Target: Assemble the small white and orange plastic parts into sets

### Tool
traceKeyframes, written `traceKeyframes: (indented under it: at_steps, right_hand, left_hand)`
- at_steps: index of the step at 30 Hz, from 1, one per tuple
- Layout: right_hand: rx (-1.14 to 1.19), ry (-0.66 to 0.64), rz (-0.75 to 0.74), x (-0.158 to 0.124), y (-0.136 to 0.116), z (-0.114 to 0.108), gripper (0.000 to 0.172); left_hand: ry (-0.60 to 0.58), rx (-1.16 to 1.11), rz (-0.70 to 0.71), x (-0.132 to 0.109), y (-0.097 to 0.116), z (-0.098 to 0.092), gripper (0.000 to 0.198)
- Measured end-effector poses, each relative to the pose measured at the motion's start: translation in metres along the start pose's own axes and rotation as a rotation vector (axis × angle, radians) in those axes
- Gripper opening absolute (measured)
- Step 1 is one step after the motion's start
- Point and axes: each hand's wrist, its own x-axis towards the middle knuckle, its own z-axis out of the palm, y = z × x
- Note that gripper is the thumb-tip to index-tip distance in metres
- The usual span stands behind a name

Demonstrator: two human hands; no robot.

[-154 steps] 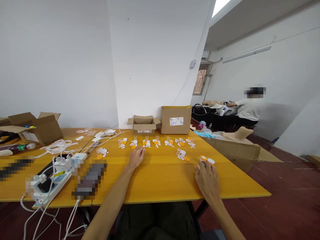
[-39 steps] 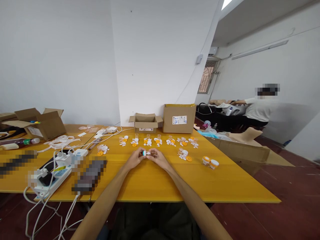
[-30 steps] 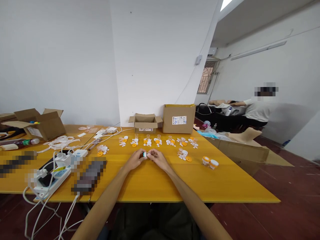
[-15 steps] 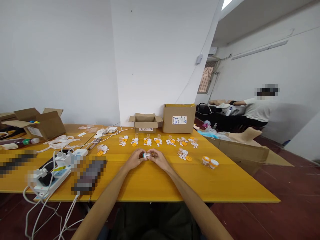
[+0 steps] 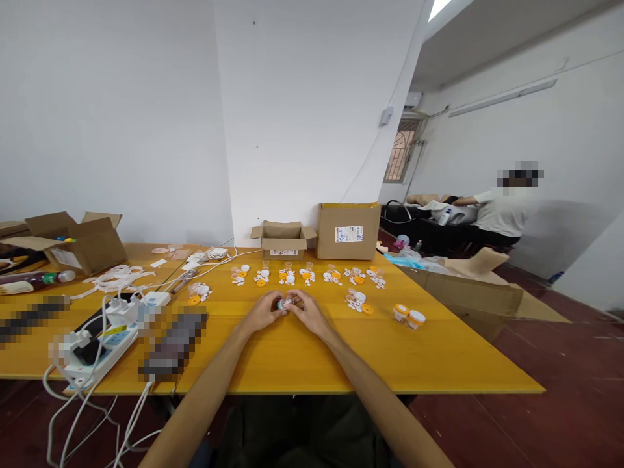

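Note:
Over the middle of the table, my left hand (image 5: pixel 264 312) and my right hand (image 5: pixel 307 311) come together around a small clear plastic jar (image 5: pixel 285 303). The fingers of both are curled against its sides. A teal edge shows at its left end and whitish bits show at the right; the fingers cover the rest. Beyond my hands runs a row of groups, each with a clear cup, white discs (image 5: pixel 290 279) and white or orange ring lids (image 5: pixel 261 283). Another such group, with an orange ring lid (image 5: pixel 367 310), lies to the right.
Two closed jars (image 5: pixel 416 318) with orange-and-white lids stand at the right. At the left are a power strip (image 5: pixel 104 344) with cables and a blurred phone (image 5: pixel 175 344). An open carton (image 5: pixel 283 246) and a closed carton (image 5: pixel 348 234) stand against the wall. A person sits far right.
The jar has turned slightly between my fingers, so more of its clear round side shows. My hands stay in nearly the same place.

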Motion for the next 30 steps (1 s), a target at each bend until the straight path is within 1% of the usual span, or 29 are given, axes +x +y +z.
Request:
traceKeyframes:
  at_steps: [7, 12, 14, 17, 21, 24, 27, 30]
  right_hand:
    - [0.043, -0.046, -0.027, -0.002, -0.008, 0.001, 0.024]
    - [0.04, -0.039, -0.028, -0.002, -0.005, 0.0, 0.03]
    - [0.035, -0.044, -0.033, -0.001, -0.003, -0.001, 0.029]
    - [-0.053, -0.052, -0.081, -0.001, 0.001, -0.002, 0.021]
    - [-0.305, -0.054, -0.126, -0.002, 0.006, -0.006, 0.013]
    - [-0.527, -0.001, -0.112, 0.001, 0.012, -0.014, 0.009]
    - [-0.651, 0.135, -0.109, 0.015, 0.02, -0.025, 0.006]
    - [-0.74, 0.248, -0.106, 0.038, 0.029, -0.035, 0.019]
  left_hand:
    - [0.0, 0.013, 0.011, 0.0, 0.004, -0.001, 0.018]
    - [0.028, 0.032, -0.01, 0.001, 0.005, -0.001, 0.017]
    - [0.049, 0.053, -0.031, 0.001, 0.005, -0.001, 0.016]
    - [0.073, 0.085, -0.062, 0.002, 0.004, -0.002, 0.013]
    - [0.097, 0.138, -0.084, 0.002, 0.002, -0.002, 0.009]
    - [0.119, 0.192, -0.101, 0.002, 0.001, -0.002, 0.009]
    - [0.125, 0.255, -0.132, 0.003, -0.001, -0.001, 0.009]
    - [0.139, 0.29, -0.139, 0.004, -0.003, 0.0, 0.01]
